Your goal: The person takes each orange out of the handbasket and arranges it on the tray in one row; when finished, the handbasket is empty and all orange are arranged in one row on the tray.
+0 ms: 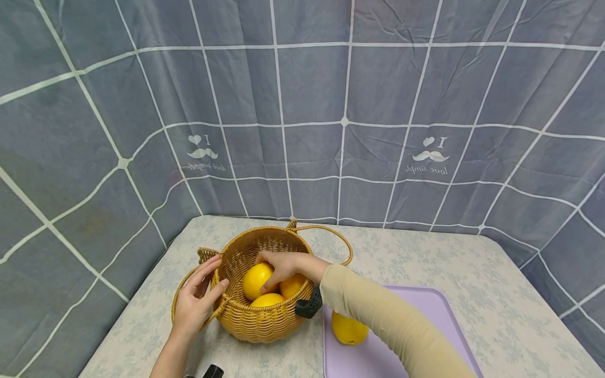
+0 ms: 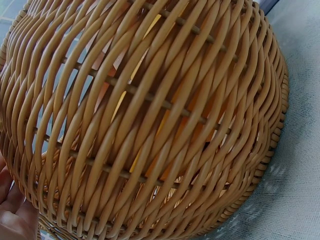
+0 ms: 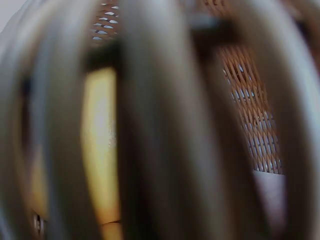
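A round wicker basket (image 1: 260, 325) stands on the table, with several smooth yellow fruits inside. My left hand (image 1: 194, 302) grips its left rim, thumb and fingers spread along the edge. My right hand (image 1: 279, 269) reaches down into the basket and holds one yellow fruit (image 1: 255, 281), thumb on its near side. A second yellow fruit (image 1: 267, 300) lies just in front, and an orange-toned one (image 1: 292, 286) shows under the right wrist. Close wicker strands (image 2: 150, 115) fill the left wrist view. In the right wrist view, blurred strands partly hide a yellow fruit (image 3: 100, 145).
A lilac tray (image 1: 425, 302) lies right of the basket, with another yellow fruit (image 1: 348, 329) on it, partly under the right sleeve (image 1: 387, 315). The basket's loop handle (image 1: 347, 247) sticks out to the right. A grey checked curtain (image 1: 312, 152) hangs behind the table.
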`<action>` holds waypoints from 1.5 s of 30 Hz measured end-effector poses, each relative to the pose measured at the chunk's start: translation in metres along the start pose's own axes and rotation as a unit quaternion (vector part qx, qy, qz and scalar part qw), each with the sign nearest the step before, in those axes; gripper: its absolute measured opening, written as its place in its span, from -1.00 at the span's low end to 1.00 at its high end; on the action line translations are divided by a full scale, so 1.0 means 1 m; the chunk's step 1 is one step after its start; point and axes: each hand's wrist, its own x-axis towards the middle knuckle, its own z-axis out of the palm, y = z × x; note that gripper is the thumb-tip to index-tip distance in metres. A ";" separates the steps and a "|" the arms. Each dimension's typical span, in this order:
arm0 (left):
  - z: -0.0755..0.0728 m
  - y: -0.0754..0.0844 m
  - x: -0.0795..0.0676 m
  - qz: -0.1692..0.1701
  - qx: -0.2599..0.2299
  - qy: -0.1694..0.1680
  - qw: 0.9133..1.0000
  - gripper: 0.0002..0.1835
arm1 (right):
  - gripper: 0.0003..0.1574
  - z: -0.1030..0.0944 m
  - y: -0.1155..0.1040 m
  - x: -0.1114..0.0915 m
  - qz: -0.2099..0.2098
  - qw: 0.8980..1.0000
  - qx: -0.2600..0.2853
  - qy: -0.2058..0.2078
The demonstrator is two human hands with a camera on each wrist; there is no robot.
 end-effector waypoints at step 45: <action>0.001 0.000 -0.001 -0.007 0.000 0.003 1.000 -0.52 | -0.25 0.000 0.003 0.000 -0.116 0.992 -0.027 0.035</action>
